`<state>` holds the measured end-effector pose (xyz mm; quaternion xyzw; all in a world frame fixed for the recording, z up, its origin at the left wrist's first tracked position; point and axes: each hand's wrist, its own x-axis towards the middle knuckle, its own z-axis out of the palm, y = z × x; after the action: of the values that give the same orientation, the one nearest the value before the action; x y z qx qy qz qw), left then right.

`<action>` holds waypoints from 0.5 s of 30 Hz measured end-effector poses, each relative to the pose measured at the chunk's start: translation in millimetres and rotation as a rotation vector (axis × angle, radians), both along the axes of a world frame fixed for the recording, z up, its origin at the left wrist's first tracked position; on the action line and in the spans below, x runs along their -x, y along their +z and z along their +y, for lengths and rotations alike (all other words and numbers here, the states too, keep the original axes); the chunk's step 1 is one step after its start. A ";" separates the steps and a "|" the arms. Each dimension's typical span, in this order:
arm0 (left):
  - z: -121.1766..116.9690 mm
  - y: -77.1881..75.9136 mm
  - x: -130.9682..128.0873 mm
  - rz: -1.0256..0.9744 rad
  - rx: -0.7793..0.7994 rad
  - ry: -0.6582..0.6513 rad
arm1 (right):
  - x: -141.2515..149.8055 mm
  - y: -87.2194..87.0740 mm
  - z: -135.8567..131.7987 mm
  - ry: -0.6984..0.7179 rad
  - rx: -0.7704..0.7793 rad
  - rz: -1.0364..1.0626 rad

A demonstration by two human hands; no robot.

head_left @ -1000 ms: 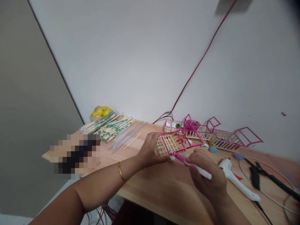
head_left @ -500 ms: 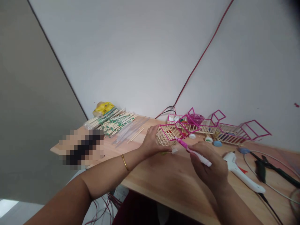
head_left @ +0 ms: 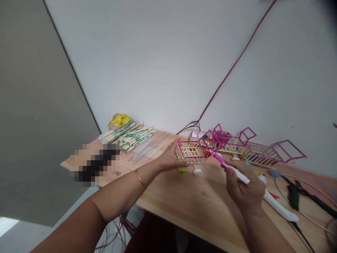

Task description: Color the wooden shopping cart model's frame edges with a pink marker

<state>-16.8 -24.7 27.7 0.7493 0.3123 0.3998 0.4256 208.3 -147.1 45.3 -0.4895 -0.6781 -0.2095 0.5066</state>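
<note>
My left hand (head_left: 170, 157) grips the left end of a small cart built from thin wooden sticks (head_left: 193, 158), its upper frame edged in pink. Beneath the cart show a white bottle-cap wheel (head_left: 197, 171) and a yellow-green one (head_left: 181, 170). A pink-and-white marker pen (head_left: 229, 166) is pinched in my right hand (head_left: 244, 184). Its tip points at the cart's pink frame on the right side; whether they touch, I cannot tell.
Other pink-edged stick carts (head_left: 260, 154) line the wall, near a pink cup (head_left: 223, 137). A white glue gun (head_left: 280, 205) and dark-handled pliers (head_left: 293, 195) lie right. Wooden sticks (head_left: 137, 138) and a yellow packet (head_left: 120, 121) sit left.
The cart has been tilted so it sits more upright, with wheels now showing below. The pen tip has moved from the near left part of the pink frame toward its right side.
</note>
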 end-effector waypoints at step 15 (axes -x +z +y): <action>30.8 -0.4 30.8 0.062 0.384 -0.337 | -3.6 -1.7 -4.9 -0.087 -0.041 0.153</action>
<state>-47.6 6.1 27.3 0.7080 0.2661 0.2334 0.6111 211.9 -152.0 43.5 -0.5223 -0.6112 -0.2072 0.5574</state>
